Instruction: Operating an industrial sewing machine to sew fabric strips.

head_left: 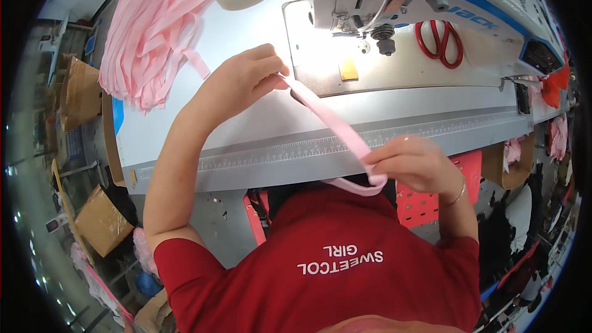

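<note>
A pink fabric strip [333, 124] runs slantwise between my two hands, over the front of the sewing machine table [228, 129]. My left hand [250, 77] pinches its upper end, left of the needle area. Lower down and to the right, my right hand [410, 163] grips the strip between thumb and fingers, slightly blurred. Past that grip the strip loops back below the table edge toward my lap, where its end is hidden. The sewing machine [364, 0] stands just beyond my hands, its lamp glaring on the metal plate.
A large bundle of pink strips [157, 31] lies at the far left of the table. Red-handled scissors [439, 44] rest on the machine bed. A ruler scale [277, 149] follows the front edge. Cardboard boxes [105, 219] stand on the floor at left; a red stool [425, 206] shows below.
</note>
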A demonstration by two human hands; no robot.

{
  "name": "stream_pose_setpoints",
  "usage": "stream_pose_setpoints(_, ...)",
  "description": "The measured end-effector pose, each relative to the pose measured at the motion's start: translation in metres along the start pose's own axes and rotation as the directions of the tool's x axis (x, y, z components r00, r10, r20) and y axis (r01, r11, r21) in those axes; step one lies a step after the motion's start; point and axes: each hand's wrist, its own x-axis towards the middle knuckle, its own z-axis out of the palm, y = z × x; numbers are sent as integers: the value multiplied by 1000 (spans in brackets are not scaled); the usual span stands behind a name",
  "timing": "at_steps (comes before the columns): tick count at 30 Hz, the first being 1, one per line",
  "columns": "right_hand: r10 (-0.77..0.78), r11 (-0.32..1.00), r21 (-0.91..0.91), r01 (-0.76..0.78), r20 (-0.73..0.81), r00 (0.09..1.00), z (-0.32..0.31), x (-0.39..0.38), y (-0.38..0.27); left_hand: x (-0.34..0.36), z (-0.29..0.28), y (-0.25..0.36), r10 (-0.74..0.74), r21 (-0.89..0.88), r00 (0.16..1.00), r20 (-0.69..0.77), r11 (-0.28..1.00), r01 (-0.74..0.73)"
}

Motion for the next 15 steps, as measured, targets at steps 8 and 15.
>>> stream_pose_setpoints(8, 282, 920, 294, -258, -43, 958, -28, -12, 17, -2, -2, 10, -140, -321, 964, 224, 924, 209)
stream_pose_setpoints(15, 378, 848, 419, -323, -52, 924, -34, -22, 35, -4, -10, 8, -71, -578, 901, 427, 745, 333)
